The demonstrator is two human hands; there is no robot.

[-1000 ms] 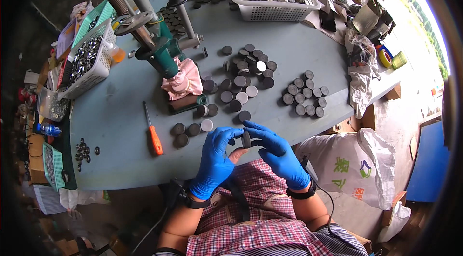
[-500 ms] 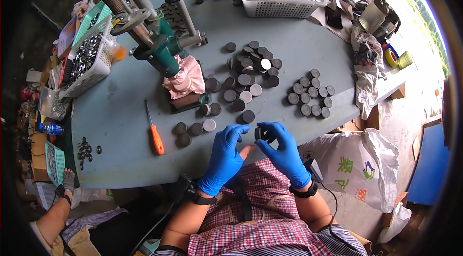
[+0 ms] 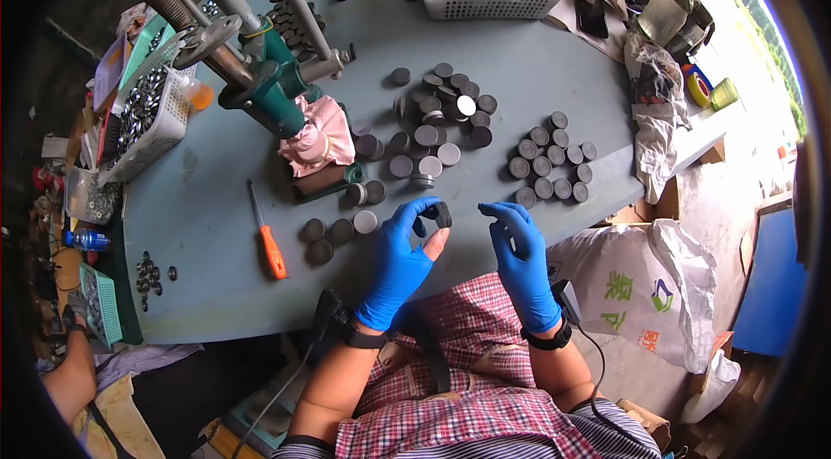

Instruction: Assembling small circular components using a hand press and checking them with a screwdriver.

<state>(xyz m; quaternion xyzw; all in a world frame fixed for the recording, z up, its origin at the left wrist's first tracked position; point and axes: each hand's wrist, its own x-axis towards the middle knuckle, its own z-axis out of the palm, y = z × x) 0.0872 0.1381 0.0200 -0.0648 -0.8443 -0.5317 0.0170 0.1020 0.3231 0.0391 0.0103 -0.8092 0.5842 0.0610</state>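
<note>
- Grey table, bearing a green press
- Disc pile crowding the press's right; white basket beyond
- Nearer than the press: screwdriver; left hand pinching a dark disc; right hand released, fingers loose

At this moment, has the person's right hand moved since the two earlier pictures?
Yes. The right hand has moved rightward, farther from the green press on the table.

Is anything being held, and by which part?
The left hand holds a dark round disc by its rim, between thumb and fingers; the right hand looks empty.
</note>
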